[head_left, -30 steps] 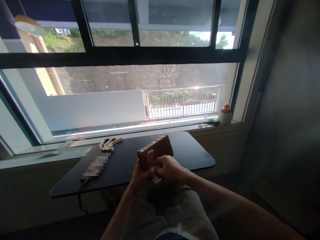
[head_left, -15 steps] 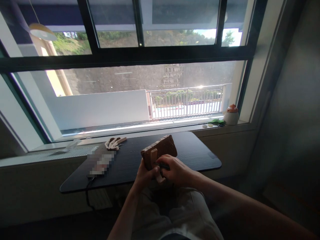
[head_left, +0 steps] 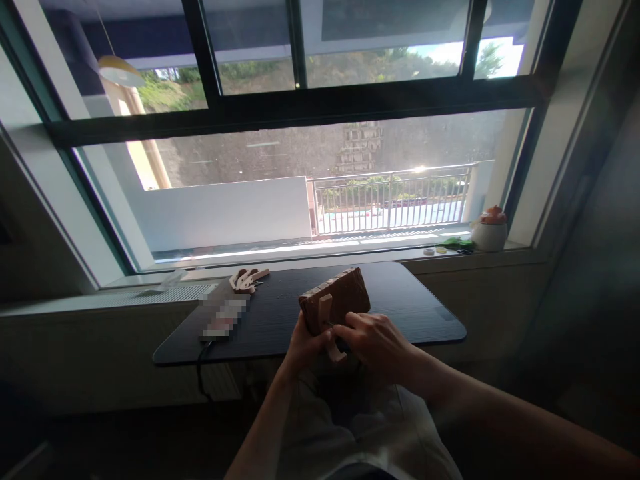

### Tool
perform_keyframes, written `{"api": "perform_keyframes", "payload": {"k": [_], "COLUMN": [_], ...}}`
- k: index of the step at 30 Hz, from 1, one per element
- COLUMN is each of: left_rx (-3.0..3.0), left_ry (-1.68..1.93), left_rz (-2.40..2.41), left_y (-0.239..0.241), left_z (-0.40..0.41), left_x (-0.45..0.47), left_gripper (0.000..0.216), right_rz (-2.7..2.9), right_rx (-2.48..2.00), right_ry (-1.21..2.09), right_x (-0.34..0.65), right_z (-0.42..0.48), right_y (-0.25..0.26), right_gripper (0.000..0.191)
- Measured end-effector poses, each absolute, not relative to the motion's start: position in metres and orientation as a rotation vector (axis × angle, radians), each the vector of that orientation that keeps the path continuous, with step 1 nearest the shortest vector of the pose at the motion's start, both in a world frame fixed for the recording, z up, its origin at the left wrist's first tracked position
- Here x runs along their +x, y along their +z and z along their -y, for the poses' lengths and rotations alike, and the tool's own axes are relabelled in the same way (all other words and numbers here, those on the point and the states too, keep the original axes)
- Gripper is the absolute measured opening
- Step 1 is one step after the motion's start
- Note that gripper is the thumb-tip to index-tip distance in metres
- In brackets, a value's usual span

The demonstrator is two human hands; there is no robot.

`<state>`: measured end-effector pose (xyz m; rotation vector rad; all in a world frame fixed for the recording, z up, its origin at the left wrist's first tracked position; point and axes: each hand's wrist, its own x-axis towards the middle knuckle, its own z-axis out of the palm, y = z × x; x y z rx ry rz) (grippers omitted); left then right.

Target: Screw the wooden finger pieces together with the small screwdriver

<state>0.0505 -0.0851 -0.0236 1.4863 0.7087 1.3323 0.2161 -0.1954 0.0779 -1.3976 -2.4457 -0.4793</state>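
A brown box-like block (head_left: 353, 293) is tilted over the near edge of the table, with a pale wooden piece (head_left: 325, 309) against its near face. My left hand (head_left: 301, 348) is closed around the block's lower left corner, its thumb pressed on the wooden piece. From the right, my right hand (head_left: 377, 340) meets the same piece with fingers pinched together. A thin tip shows between those fingers and the wood; the rest of this slim tool is hidden in my hand. Below the thumb, the wooden piece's curved lower end (head_left: 336, 353) sticks out.
The dark table (head_left: 415, 300) stands under a wide window. On its left lie several pale wooden pieces (head_left: 246, 280) and a blurred-out item (head_left: 225, 320) with a black cable (head_left: 200, 373). A white pot with an orange top (head_left: 489, 233) sits on the sill beside green leaves (head_left: 456, 243).
The view has swung slightly left, so everything sits further right. My right hand has turned over the wooden piece, and the dark handle seen in it before is now covered by the fingers.
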Motion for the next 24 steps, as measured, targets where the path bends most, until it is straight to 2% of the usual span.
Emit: {"api": "perform_keyframes", "payload": {"k": [8,17,24], "left_rx": [1.485,1.499,1.511], "left_ry": [1.331,1.26,1.303], "left_rz": [-0.741,-0.76,-0.766], "left_y": [-0.022,-0.015,-0.024], "left_z": [0.085,0.089,0.084], "left_x": [0.049,0.048,0.048], "left_gripper": [0.065,0.066,0.064], "right_rz": [2.55,2.093,2.259], "right_rx": [-1.196,-1.319,-1.518], "right_ry": [-0.526,0.111,-0.097], "right_x": [0.224,0.226,0.219], "right_z": [0.191,0.183,0.199], "right_y": [0.073,0.058,0.076], "right_gripper": [0.024,0.026,0.029]}}
